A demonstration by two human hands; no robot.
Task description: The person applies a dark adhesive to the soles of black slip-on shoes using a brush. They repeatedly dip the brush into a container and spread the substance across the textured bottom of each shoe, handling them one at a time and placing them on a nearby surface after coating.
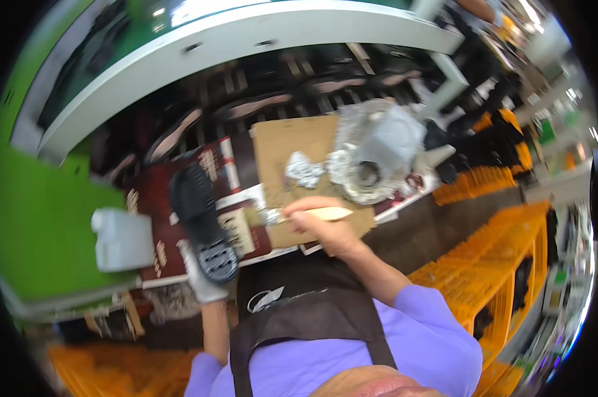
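My left hand [201,276] wears a white glove and is closed around the heel end of a black shoe sole [199,205]. The sole points away from me, its heel part with several hollows toward my body. My bare right hand [324,227] grips a brush [332,213] by its pale handle. The brush head points left toward the sole, apart from it, over the edge of a brown cardboard sheet [295,135]. Crumpled foil [304,170] lies on that sheet, beside a foil-wrapped dish or pot [368,192] with a dark opening.
A translucent plastic jug [395,139] leans behind the foil. Another whitish jug [123,239] stands at left on the green bench [54,231]. Dark red printed sheets [157,192] lie under the sole. Black shoe parts fill a rack [246,99] under a white beam [246,40]. Orange crates [477,278] stand at right.
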